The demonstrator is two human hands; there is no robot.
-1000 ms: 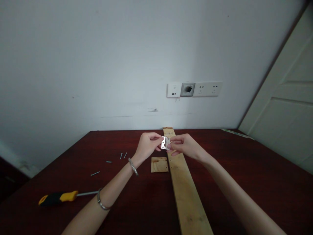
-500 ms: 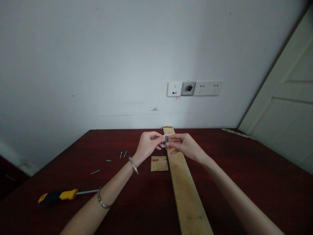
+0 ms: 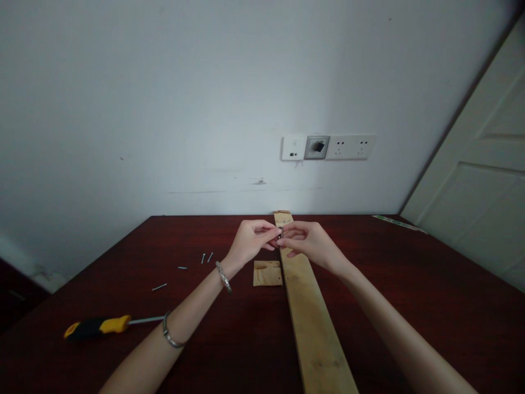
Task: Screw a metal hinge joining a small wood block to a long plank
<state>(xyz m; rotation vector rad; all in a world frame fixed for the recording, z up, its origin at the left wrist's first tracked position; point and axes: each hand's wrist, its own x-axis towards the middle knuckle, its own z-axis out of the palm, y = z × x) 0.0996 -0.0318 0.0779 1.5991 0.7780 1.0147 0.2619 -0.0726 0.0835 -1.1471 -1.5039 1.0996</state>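
Between the fingertips of both hands is a small metal hinge (image 3: 280,235), mostly covered by the fingers and seen nearly edge-on. My left hand (image 3: 255,239) pinches it from the left, thumb and fingers closed. From the right, my right hand (image 3: 305,241) grips the same hinge. Both hands are held over the far part of a long wooden board (image 3: 309,306), which runs from the front toward the wall. A small square wooden piece (image 3: 267,273) lies against the board's left side, below the hands.
Several screws (image 3: 159,287) lie scattered left of the hands on the dark red table (image 3: 229,350). A yellow and black screwdriver (image 3: 98,326) rests at the left, its shaft reaching my left forearm. Behind stands a white wall with sockets (image 3: 350,148); a thin strip (image 3: 397,223) lies back right.
The hinge's leaves, showing open and flat half a second ago, now appear folded together or turned edge-on. My hands have come slightly closer together around it.
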